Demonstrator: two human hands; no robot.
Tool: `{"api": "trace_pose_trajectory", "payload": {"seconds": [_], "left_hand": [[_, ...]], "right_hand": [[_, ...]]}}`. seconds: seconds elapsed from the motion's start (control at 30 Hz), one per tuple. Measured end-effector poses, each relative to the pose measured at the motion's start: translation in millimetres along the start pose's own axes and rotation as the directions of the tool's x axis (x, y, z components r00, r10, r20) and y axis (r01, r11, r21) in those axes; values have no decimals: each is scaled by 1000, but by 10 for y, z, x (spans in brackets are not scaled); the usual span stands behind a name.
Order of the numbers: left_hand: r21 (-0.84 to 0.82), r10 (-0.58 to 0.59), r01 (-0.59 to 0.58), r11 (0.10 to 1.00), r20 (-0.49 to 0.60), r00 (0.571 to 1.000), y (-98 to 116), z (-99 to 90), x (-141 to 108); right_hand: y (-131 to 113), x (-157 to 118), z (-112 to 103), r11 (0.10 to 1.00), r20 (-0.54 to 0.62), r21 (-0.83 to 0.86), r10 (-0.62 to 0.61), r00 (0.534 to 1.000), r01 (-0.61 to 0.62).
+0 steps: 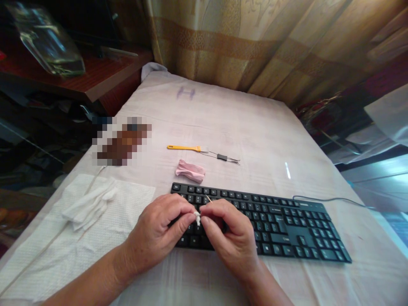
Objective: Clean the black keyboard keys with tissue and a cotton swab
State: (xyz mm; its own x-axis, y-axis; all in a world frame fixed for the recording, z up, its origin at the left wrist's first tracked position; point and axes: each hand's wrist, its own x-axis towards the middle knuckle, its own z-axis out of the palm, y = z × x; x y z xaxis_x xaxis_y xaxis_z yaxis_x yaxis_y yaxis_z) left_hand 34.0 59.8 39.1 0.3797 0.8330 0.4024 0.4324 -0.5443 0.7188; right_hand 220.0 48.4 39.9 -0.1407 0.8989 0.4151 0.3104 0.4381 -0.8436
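My left hand [161, 221] is closed, pinching a small twisted white scrap [198, 218], tissue or cotton, between thumb and index finger. My right hand [229, 231] meets it from the other side, also in a pinch, and its fingertips touch the scrap. A thin wooden stick [208, 199], like a toothpick, pokes up by the right index finger; its lower end is hidden. Both hands are above the left part of a black keyboard [277, 227]. Behind the keyboard lie a folded pink cloth [190, 171], a yellow-handled brush [183, 148] and a wire keycap puller [222, 157].
White paper towels [134, 197], one crumpled, spread at the left. A blurred-out brown item [123, 142] lies beyond them. The keyboard cable [334, 199] runs right across the pale tablecloth [223, 110]. A glass jar [54, 46] stands on the dark red desk [105, 70]; a curtain [223, 38] hangs behind.
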Motion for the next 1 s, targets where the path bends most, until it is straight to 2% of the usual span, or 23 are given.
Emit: {"api": "trace_pose_trajectory", "payload": {"seconds": [0.1,0.23,0.43,0.63,0.87,1.0], "left_hand": [[58,55,-55,997,-6,998,6,1,-9],[59,54,-54,997,5,999,15,-2,-12],[16,20,-20,1000,-29,999,40,1,14],[4,-14,14,1000,2,1000,75,-1,7],[18,-42,42,999,12,999,84,-15,-19],[13,-67,66,998,27,997,71,-17,-20]], "right_hand": [[2,5,12,999,13,-8,-44,999,44],[13,-6,26,998,25,-20,-56,998,57],[-14,11,14,1000,23,-11,-26,999,26],[-55,3,26,1000,15,11,7,1000,-7],[-51,-27,49,988,10,72,139,990,-139],[-33,-12,39,991,41,109,75,996,-79]]}}
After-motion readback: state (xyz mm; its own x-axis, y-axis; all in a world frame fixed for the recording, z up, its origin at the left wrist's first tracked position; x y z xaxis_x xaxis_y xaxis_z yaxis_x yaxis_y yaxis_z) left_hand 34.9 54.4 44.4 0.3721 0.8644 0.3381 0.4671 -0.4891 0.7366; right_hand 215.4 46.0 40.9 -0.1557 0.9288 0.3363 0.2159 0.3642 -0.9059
